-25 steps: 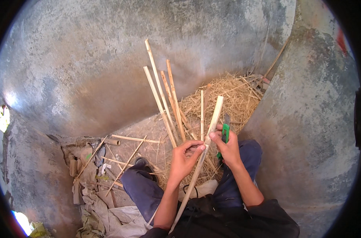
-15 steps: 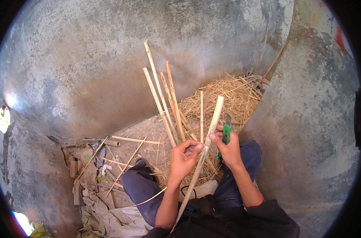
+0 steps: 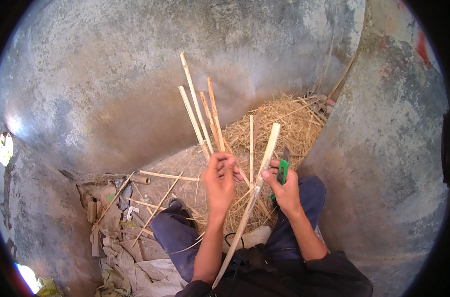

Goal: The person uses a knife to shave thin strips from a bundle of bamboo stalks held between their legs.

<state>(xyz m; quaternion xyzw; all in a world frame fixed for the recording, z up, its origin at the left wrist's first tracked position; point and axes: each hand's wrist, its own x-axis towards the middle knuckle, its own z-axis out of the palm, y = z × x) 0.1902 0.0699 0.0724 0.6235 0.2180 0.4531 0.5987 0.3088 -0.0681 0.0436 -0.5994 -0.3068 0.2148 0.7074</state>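
My right hand [image 3: 285,190] grips a green utility knife [image 3: 283,172] with its blade upward. Its thumb and fingers also pinch a long pale split bamboo strip [image 3: 245,219], which slants from upper right down to my lap. My left hand [image 3: 219,182] is off the strip, to its left, with fingers curled together; whether anything thin is between them is hidden. Just beyond that hand, several bamboo sticks [image 3: 194,118] lean against the wall, their lower parts partly covered by it. Another thin stick [image 3: 251,148] stands between my hands.
Curved grey wall [image 3: 111,74] closes in around me. A heap of straw-like shavings [image 3: 279,119] lies ahead to the right. Loose sticks [image 3: 158,208], a short bamboo tube [image 3: 138,178] and crumpled cloth [image 3: 118,260] lie to the left. My bent knees [image 3: 173,240] frame the work.
My left hand has come off the bamboo strip and moved up and left, near the leaning sticks. My right hand keeps the strip and the knife almost in place.
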